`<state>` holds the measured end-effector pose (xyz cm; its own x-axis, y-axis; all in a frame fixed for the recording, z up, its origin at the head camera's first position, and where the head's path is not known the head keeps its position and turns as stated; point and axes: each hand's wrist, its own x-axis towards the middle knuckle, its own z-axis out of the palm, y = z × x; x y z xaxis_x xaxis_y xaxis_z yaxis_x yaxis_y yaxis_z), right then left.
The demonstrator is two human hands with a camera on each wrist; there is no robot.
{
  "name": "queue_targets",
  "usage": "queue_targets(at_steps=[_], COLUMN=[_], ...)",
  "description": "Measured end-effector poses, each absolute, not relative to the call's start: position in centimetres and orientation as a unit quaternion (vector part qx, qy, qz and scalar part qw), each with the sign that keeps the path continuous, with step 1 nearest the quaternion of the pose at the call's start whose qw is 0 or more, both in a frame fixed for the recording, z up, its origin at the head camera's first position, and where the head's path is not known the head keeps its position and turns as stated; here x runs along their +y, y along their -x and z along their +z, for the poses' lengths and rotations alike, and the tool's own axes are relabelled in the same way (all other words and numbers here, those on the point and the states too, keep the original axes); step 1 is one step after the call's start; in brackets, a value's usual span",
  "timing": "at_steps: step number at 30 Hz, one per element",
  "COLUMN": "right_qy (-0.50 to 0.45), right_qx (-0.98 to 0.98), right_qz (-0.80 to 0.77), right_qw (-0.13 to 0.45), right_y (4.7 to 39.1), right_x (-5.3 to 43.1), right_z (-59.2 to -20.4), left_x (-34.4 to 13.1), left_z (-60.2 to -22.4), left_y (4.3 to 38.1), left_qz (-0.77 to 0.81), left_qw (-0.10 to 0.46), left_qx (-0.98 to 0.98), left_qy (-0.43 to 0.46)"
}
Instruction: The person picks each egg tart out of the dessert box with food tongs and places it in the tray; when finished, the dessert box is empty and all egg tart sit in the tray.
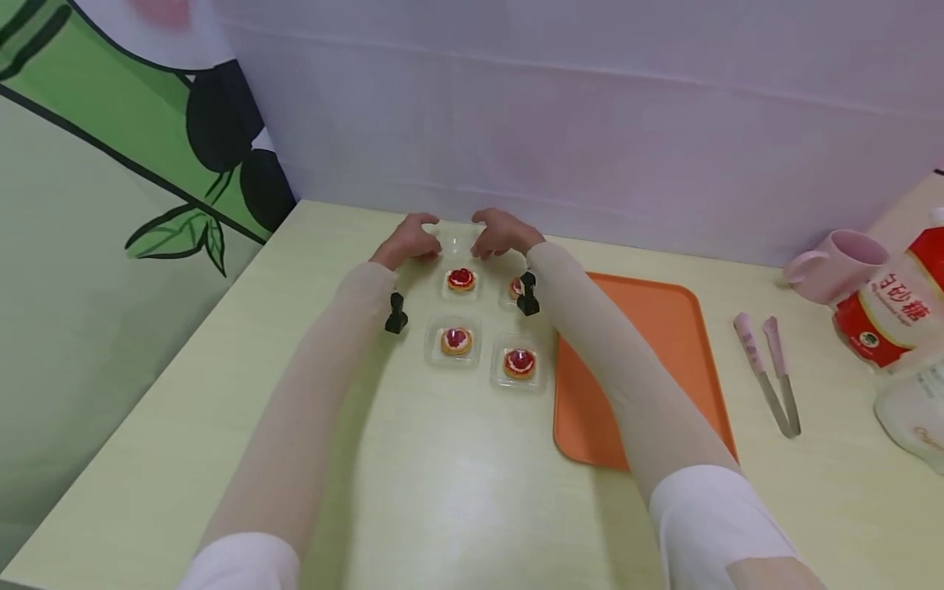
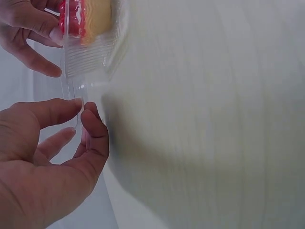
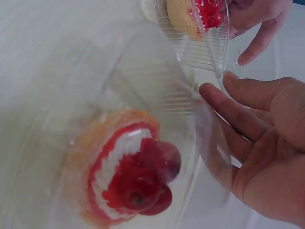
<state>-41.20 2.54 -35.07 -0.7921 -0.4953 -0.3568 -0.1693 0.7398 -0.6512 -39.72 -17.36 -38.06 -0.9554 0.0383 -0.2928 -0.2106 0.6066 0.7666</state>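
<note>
A clear plastic clamshell box (image 1: pixel 446 292) with a red-topped fruit tart (image 1: pixel 461 279) stands at the back, its see-through lid (image 1: pixel 459 244) tipped up behind it. My left hand (image 1: pixel 409 239) pinches the box's clear edge between thumb and fingers, as the left wrist view shows. At the opposite corner, my right hand (image 1: pixel 506 232) has thumb and forefinger at the edge, pinching it in the right wrist view. Another boxed tart (image 3: pixel 138 186) lies close by the right wrist. Nearer me are two more boxed tarts, one left (image 1: pixel 456 341) and one right (image 1: pixel 519 363).
An orange tray (image 1: pixel 664 328) lies under my right forearm. Beyond it are two pink-handled knives (image 1: pixel 767 369), a pink mug (image 1: pixel 841 266), a red-and-white sugar bag (image 1: pixel 892 303) and a whitish container (image 1: pixel 914 414). A pale cloth (image 1: pixel 516 123) hangs behind the table.
</note>
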Motion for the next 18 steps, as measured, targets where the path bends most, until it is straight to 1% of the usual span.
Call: queue_targets(at_steps=[5,9,16,18], right_qy=[0.166,0.16,0.157,0.16], right_qx=[0.901,0.904,0.908,0.907], right_qz=[-0.306,-0.303,-0.3,-0.302], right_qw=[0.258,0.258,0.248,0.245], right_y=[41.0,41.0,41.1,40.9], right_x=[3.5,4.3,5.9,6.4], right_z=[-35.1,-35.1,-34.0,-33.8], left_x=[-16.4,-16.0,-16.7,-17.0], left_z=[-38.2,-38.3,-38.0,-38.1], left_y=[40.0,40.4,41.1,41.2], left_qz=[0.453,0.448,0.44,0.444], left_qw=[0.153,0.169,0.193,0.191], left_qx=[0.878,0.877,0.875,0.874], left_qy=[0.037,0.045,0.056,0.057])
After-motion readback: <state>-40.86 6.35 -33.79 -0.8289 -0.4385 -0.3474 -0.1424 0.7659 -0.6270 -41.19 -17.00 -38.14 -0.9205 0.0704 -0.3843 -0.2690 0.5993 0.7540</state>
